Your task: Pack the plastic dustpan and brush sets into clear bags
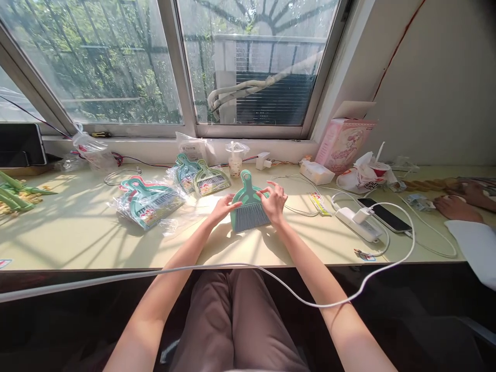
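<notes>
A small green dustpan (pixel 234 219) with a matching hand brush (pixel 251 216) nested in it is held up over the table in front of me, handles pointing away and grey bristles toward me. My left hand (pixel 225 209) grips the dustpan's left edge, thumb over the front. At the right side my right hand (pixel 274 200) is closed with thumb and fingers at the brush's shoulder. Left of them lies a pile of plastic-wrapped dustpan sets (pixel 149 204). Behind stand a teal wrapped set (pixel 186 173) and a lighter green set (pixel 210 179). A printed label card (pixel 319 204) lies to the right.
A white cable (pixel 271 276) crosses over my forearms from a power strip (pixel 358 225). A phone (pixel 385 214), tissue pack (pixel 316 172) and pink box (pixel 344 144) are to the right, a drink cup (pixel 235 160) behind. Another person's hand (pixel 455 207) rests at far right.
</notes>
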The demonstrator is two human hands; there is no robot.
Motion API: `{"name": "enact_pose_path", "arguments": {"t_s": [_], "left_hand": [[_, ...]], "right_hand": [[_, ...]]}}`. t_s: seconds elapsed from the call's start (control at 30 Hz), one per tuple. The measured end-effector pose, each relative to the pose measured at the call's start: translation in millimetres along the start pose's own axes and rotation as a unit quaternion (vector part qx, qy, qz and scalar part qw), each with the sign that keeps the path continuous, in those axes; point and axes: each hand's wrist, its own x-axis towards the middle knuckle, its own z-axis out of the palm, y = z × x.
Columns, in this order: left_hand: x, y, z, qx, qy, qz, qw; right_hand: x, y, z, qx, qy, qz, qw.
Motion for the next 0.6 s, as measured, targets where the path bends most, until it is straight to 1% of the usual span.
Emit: {"name": "enact_pose_path", "arguments": {"t_s": [0.07, 0.13, 0.23, 0.3, 0.37, 0.47, 0.53, 0.6], "left_hand": [[-1.7, -1.8, 0.4, -0.015, -0.001, -0.012, 1.0], [-2.1, -5.6, 1.9, -0.01, 0.012, -0.02, 1.0], [-1.1, -9.3, 5.0, 0.006, 0.032, -0.023, 0.999], [-0.7, -8.3, 6.7, -0.01, 0.021, -0.017, 1.0], [-0.5, -5.7, 7.3, -0.022, -0.001, 0.006, 1.0], [0.0, -3.3, 5.9, 0.012, -0.025, 0.031, 0.999], [0.8, -3.9, 4.3, 0.039, -0.02, 0.031, 0.999], [1.6, -5.1, 3.3, 0.052, -0.004, 0.027, 0.998]], "right_hand": [[3.0, 1.4, -0.4, 0.035, -0.028, -0.007, 0.999], [6.5, 3.9, -1.5, 0.08, -0.077, -0.013, 0.994], [13.1, 11.0, -4.0, 0.148, -0.161, -0.012, 0.976], [17.2, 16.3, -4.5, 0.186, -0.19, -0.006, 0.964], [19.0, 19.4, -3.1, 0.206, -0.189, 0.008, 0.96], [15.9, 17.7, 1.4, 0.196, -0.154, 0.041, 0.968], [12.5, 14.5, 4.3, 0.189, -0.138, 0.061, 0.97], [10.7, 12.2, 6.2, 0.192, -0.137, 0.078, 0.969]]}}
